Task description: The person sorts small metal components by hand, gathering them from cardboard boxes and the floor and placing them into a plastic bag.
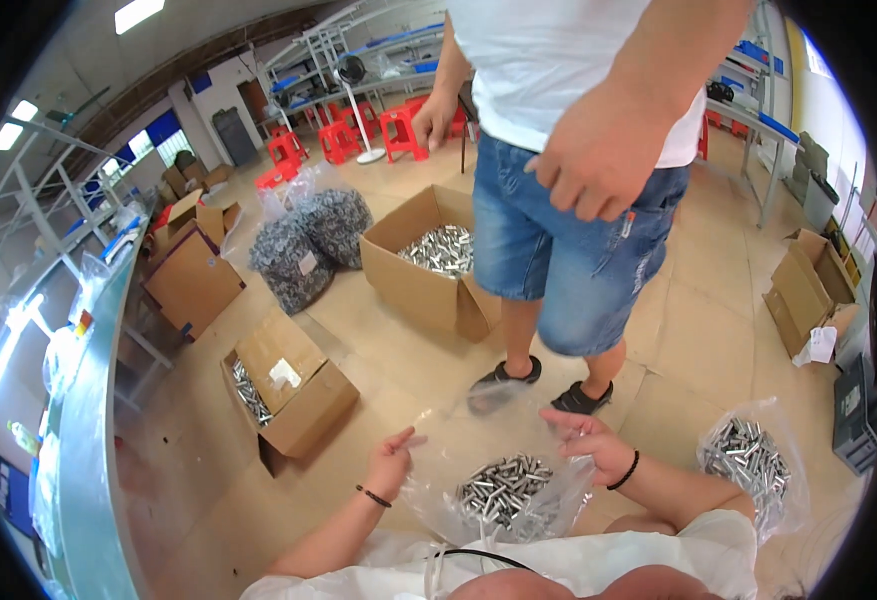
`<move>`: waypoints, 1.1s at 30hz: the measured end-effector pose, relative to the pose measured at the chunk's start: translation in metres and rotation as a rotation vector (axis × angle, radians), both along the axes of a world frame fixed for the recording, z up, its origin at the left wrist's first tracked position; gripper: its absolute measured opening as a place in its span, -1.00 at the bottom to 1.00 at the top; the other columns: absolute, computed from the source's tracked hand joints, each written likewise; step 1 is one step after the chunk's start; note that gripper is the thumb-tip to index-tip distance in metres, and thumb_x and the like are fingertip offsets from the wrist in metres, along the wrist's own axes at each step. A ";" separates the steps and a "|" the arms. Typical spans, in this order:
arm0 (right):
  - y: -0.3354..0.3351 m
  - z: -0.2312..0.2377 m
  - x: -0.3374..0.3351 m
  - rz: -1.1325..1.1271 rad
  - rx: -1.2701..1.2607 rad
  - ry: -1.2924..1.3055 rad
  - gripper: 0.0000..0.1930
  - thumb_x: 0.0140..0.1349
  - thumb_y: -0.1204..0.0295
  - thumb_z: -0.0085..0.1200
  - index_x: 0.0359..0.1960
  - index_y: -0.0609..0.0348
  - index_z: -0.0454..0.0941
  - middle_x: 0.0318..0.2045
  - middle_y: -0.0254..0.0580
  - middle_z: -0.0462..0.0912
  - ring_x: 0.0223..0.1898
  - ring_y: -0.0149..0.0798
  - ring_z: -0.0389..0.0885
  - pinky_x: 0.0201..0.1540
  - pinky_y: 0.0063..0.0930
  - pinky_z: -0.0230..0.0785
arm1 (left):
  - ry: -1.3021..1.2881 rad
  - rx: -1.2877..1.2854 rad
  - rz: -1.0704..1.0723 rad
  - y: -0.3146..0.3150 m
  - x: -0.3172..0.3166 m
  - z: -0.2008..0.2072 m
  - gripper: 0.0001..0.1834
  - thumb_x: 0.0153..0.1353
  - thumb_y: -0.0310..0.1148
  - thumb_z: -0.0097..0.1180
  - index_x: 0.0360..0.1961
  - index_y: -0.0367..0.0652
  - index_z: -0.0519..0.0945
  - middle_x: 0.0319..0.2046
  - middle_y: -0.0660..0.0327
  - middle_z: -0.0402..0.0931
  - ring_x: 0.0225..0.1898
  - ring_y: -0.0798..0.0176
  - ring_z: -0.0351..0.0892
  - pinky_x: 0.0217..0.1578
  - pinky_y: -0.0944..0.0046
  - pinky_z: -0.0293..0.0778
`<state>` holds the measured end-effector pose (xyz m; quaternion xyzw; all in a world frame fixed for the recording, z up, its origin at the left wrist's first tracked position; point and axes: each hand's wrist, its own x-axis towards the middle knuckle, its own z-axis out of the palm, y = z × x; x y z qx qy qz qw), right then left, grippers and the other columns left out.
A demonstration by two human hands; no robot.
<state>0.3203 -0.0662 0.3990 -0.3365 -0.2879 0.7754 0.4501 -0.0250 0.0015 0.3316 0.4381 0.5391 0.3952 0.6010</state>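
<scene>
A clear plastic bag [428,487] hangs spread in front of me, its mouth pulled wide. Many short silvery metal tubes [504,490] lie heaped at its bottom. My left hand [391,462] pinches the bag's left edge. On the opposite side my right hand [595,446] grips the edge, with the index finger pointing inward. Each wrist wears a dark beaded bracelet. To my right on the floor rests another clear bag [753,468] of the same metal pieces.
A person [578,150] in denim shorts stands just ahead. Behind are an open carton [413,290] of metal pieces and bulging bags [308,245] of dark parts. A flapped carton [303,400] sits front left. A long bench [98,400] runs along the left; a grey crate [855,415] stands right.
</scene>
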 end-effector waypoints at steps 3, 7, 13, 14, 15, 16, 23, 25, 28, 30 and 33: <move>-0.015 0.025 0.001 -0.053 -0.002 0.070 -0.32 -0.03 0.72 0.04 0.24 0.24 0.26 -0.52 -0.61 0.29 -0.51 -0.65 0.28 -0.41 -0.76 0.16 | -0.097 -0.083 0.102 -0.003 -0.005 0.024 -0.44 0.03 -0.70 -0.24 0.13 -0.30 0.39 -0.06 0.04 0.56 -0.66 0.55 0.24 -0.63 0.54 0.24; -0.025 0.049 0.007 -0.171 0.029 0.007 -0.31 -0.05 0.70 0.07 0.24 0.22 0.27 -0.56 -0.61 0.35 -0.59 -0.65 0.31 -0.52 -0.72 0.14 | -0.192 -0.081 0.152 -0.009 -0.006 0.062 -0.44 0.01 -0.70 -0.22 0.12 -0.34 0.39 -0.05 -0.03 0.54 -0.66 0.53 0.23 -0.64 0.55 0.24; -0.008 0.087 0.012 -0.463 0.108 -0.045 -0.30 -0.05 0.65 0.06 0.25 0.24 0.23 -0.43 -0.46 0.51 -0.45 -0.59 0.47 -0.38 -0.71 0.31 | -0.318 0.003 0.255 0.002 -0.027 0.100 -0.43 0.07 -0.65 -0.19 0.20 -0.39 0.25 0.02 -0.06 0.47 -0.63 0.55 0.26 -0.62 0.58 0.26; 0.004 0.105 -0.008 -0.620 0.044 -0.063 -0.30 -0.04 0.64 0.05 0.25 0.25 0.23 -0.38 -0.40 0.55 -0.40 -0.57 0.51 -0.32 -0.69 0.36 | -0.321 0.020 0.308 0.005 -0.030 0.109 -0.41 0.08 -0.64 -0.18 0.22 -0.40 0.20 0.03 -0.04 0.46 -0.61 0.55 0.27 -0.61 0.57 0.27; 0.007 0.099 0.004 -0.512 0.170 -0.088 -0.32 -0.02 0.62 0.05 0.25 0.24 0.23 -0.33 -0.35 0.57 -0.35 -0.54 0.53 -0.26 -0.67 0.37 | -0.381 0.065 0.220 0.010 -0.044 0.110 -0.39 0.09 -0.63 -0.17 0.24 -0.41 0.15 0.05 -0.04 0.44 -0.60 0.54 0.27 -0.61 0.55 0.28; 0.017 0.092 0.021 -0.405 0.306 -0.105 -0.33 0.00 0.60 0.05 0.26 0.22 0.23 -0.29 -0.31 0.58 -0.30 -0.51 0.55 -0.20 -0.65 0.39 | -0.373 0.076 0.224 0.018 -0.040 0.122 -0.40 0.09 -0.64 -0.18 0.24 -0.41 0.16 0.06 -0.04 0.43 -0.60 0.54 0.25 -0.62 0.55 0.28; 0.081 0.070 0.022 -0.457 0.459 -0.304 -0.51 0.01 0.64 0.08 0.07 0.20 0.45 -0.48 -0.55 0.43 -0.45 -0.63 0.40 -0.36 -0.74 0.24 | -0.280 0.144 0.221 0.025 -0.032 0.135 -0.48 0.11 -0.64 -0.20 0.17 -0.34 0.34 0.03 0.01 0.48 -0.62 0.56 0.26 -0.64 0.56 0.28; 0.085 0.039 0.018 -0.419 0.419 -0.403 -0.55 0.01 0.65 0.09 0.02 0.20 0.48 -0.53 -0.58 0.35 -0.48 -0.65 0.33 -0.38 -0.75 0.19 | -0.101 0.143 0.286 0.025 -0.030 0.111 -0.47 0.09 -0.64 -0.19 0.16 -0.31 0.37 0.00 0.13 0.53 -0.61 0.61 0.23 -0.63 0.58 0.23; 0.094 -0.001 0.016 -0.323 0.302 -0.455 -0.59 0.01 0.67 0.08 -0.03 0.19 0.52 -0.56 -0.63 0.23 -0.49 -0.67 0.25 -0.37 -0.77 0.13 | 0.033 0.082 0.258 0.037 -0.035 0.051 -0.42 0.06 -0.67 -0.17 0.20 -0.31 0.32 0.03 0.19 0.51 -0.59 0.65 0.20 -0.59 0.62 0.19; 0.100 -0.011 0.012 -0.255 0.218 -0.400 -0.60 0.01 0.67 0.07 -0.04 0.19 0.52 -0.55 -0.63 0.20 -0.47 -0.67 0.23 -0.34 -0.77 0.13 | 0.022 0.133 0.223 0.047 -0.037 0.043 -0.40 0.05 -0.68 -0.17 0.21 -0.32 0.30 0.04 0.20 0.50 -0.58 0.66 0.20 -0.58 0.63 0.18; 0.106 -0.004 0.005 -0.192 0.288 -0.524 -0.54 -0.02 0.70 0.03 0.01 0.21 0.49 -0.46 -0.61 0.18 -0.42 -0.67 0.18 -0.30 -0.77 0.12 | 0.029 0.176 0.128 0.049 -0.039 0.041 -0.36 0.02 -0.70 -0.17 0.24 -0.32 0.26 0.08 0.21 0.46 -0.57 0.67 0.20 -0.56 0.64 0.17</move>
